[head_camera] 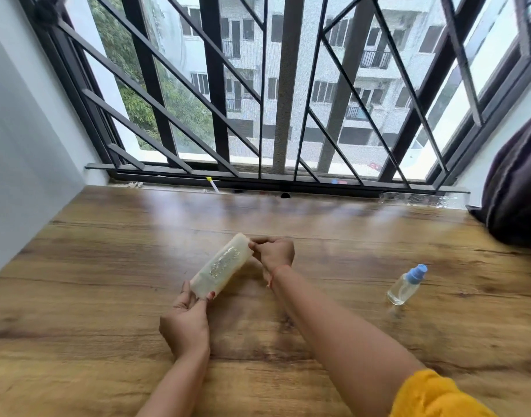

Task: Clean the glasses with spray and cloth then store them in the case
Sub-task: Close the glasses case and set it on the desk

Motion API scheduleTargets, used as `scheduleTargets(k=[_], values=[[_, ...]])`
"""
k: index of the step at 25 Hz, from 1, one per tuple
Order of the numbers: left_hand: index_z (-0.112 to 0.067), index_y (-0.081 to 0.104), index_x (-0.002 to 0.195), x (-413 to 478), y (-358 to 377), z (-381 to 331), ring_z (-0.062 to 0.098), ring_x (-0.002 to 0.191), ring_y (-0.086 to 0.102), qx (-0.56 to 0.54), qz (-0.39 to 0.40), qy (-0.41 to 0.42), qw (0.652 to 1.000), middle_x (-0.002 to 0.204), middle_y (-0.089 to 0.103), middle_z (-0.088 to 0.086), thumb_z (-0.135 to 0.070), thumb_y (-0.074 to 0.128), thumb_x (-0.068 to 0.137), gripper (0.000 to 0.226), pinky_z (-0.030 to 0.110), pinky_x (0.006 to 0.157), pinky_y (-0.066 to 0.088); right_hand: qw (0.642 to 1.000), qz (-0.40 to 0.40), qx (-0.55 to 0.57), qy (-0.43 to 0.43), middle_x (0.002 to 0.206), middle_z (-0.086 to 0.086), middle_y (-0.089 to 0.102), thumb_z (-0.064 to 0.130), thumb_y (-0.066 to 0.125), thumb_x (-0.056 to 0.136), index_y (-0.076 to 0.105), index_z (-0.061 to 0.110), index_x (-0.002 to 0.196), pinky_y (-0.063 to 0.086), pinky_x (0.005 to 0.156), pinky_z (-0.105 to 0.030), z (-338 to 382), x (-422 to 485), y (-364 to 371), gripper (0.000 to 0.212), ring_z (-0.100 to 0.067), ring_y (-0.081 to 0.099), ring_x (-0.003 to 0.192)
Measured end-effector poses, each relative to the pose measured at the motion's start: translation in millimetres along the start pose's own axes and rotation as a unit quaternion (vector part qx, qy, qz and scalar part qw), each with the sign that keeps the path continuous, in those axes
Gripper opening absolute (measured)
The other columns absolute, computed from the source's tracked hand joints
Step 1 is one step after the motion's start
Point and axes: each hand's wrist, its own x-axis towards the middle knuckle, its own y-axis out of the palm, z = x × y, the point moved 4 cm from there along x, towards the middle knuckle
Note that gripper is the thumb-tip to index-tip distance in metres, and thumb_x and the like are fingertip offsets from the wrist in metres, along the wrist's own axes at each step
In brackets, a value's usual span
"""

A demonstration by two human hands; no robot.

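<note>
A long, pale yellow translucent glasses case (223,263) is held just above the wooden surface, slanting from near left to far right. My left hand (187,320) pinches its near end between thumb and fingers. My right hand (274,252) grips its far end. A faint pattern shows through the lid; I cannot tell what is inside the case. A small clear spray bottle (406,285) with a blue cap stands on the wood to the right, well apart from both hands. No cloth or glasses show in view.
The wooden surface (107,266) runs back to a window with a black metal grille (258,115). A white wall closes the left side. A dark purple cushion or fabric (517,191) lies at the far right. A yellow sleeve (432,395) covers my right upper arm.
</note>
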Motion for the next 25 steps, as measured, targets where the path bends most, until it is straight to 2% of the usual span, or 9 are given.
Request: scheduleTargets(k=[3,7,9,11,14,16,20,22,25], values=[[-0.002,0.060,0.118,14,-12,2,0.006,0.100,0.054,0.022,-0.031,0.012,0.999,0.118,0.062,0.014,0.000,0.073,0.072,0.048,-0.006,0.068,0.035,0.998,-0.001,-0.046,0.036,0.056,-0.006,0.061,-0.018,0.068,0.063,0.062,0.015,0.036,0.056,0.075,-0.043,-17,15,28,0.043,-0.023,0.061,0.065],[-0.004,0.062,0.116,30,-16,16,0.000,0.095,0.059,0.017,-0.052,-0.006,0.998,0.117,0.064,0.010,-0.004,0.075,0.071,0.047,-0.004,0.073,0.036,0.995,-0.003,-0.087,0.055,0.051,-0.002,0.062,-0.018,0.067,0.063,0.062,0.018,0.031,0.058,0.074,-0.034,-26,30,51,0.048,-0.020,0.064,0.065],[-0.010,0.063,0.116,32,-16,22,-0.001,0.097,0.059,0.016,-0.062,-0.013,0.998,0.115,0.065,0.008,-0.010,0.077,0.070,0.048,0.001,0.079,0.039,0.992,0.013,-0.113,0.051,0.046,0.002,0.059,-0.017,0.067,0.067,0.066,0.016,0.042,0.054,0.058,-0.019,-20,33,57,0.041,-0.012,0.059,0.054],[-0.014,0.064,0.114,30,-15,23,-0.009,0.093,0.057,0.021,-0.070,-0.007,0.997,0.115,0.066,0.008,-0.016,0.080,0.068,0.049,0.002,0.080,0.039,0.990,0.034,-0.136,0.034,0.050,0.004,0.058,-0.014,0.067,0.070,0.072,0.003,0.067,0.044,0.046,-0.009,-13,33,63,0.018,-0.005,0.053,0.050],[-0.005,0.062,0.117,30,-15,25,-0.029,0.074,0.048,-0.023,-0.082,0.000,0.996,0.115,0.063,0.008,-0.010,0.079,0.069,0.051,-0.004,0.075,0.037,0.985,0.072,-0.158,0.006,0.064,-0.001,0.064,-0.006,0.071,0.071,0.073,0.000,0.084,0.053,0.064,-0.018,-12,36,71,0.014,-0.009,0.058,0.061],[-0.001,0.058,0.121,30,-13,27,-0.029,0.072,0.049,-0.055,-0.080,-0.011,0.995,0.119,0.061,0.015,-0.003,0.077,0.069,0.055,-0.003,0.076,0.038,0.983,0.101,-0.152,-0.008,0.083,-0.010,0.071,-0.001,0.072,0.072,0.073,0.002,0.089,0.055,0.083,-0.032,-16,35,78,0.017,-0.016,0.063,0.077],[0.004,0.053,0.124,28,-9,22,-0.025,0.065,0.053,-0.109,-0.084,-0.025,0.990,0.122,0.056,0.015,0.007,0.073,0.069,0.058,-0.004,0.071,0.041,0.978,0.165,-0.125,-0.028,0.106,-0.013,0.068,-0.001,0.065,0.079,0.067,0.001,0.106,0.049,0.092,-0.032,-23,32,89,0.027,-0.012,0.059,0.091],[0.003,0.052,0.125,27,-8,20,-0.025,0.064,0.053,-0.110,-0.080,-0.024,0.990,0.120,0.054,0.009,0.009,0.072,0.069,0.060,-0.005,0.069,0.041,0.976,0.179,-0.123,-0.030,0.105,-0.008,0.067,0.000,0.062,0.082,0.066,0.003,0.110,0.051,0.081,-0.025,-26,32,91,0.029,-0.009,0.058,0.090],[-0.006,0.054,0.124,28,-9,21,-0.022,0.071,0.056,-0.094,-0.080,-0.012,0.992,0.120,0.057,0.010,0.005,0.076,0.066,0.063,-0.002,0.070,0.043,0.978,0.180,-0.102,-0.012,0.089,0.000,0.064,0.004,0.062,0.083,0.066,0.006,0.111,0.042,0.051,-0.006,-31,35,90,0.028,0.007,0.053,0.058]])
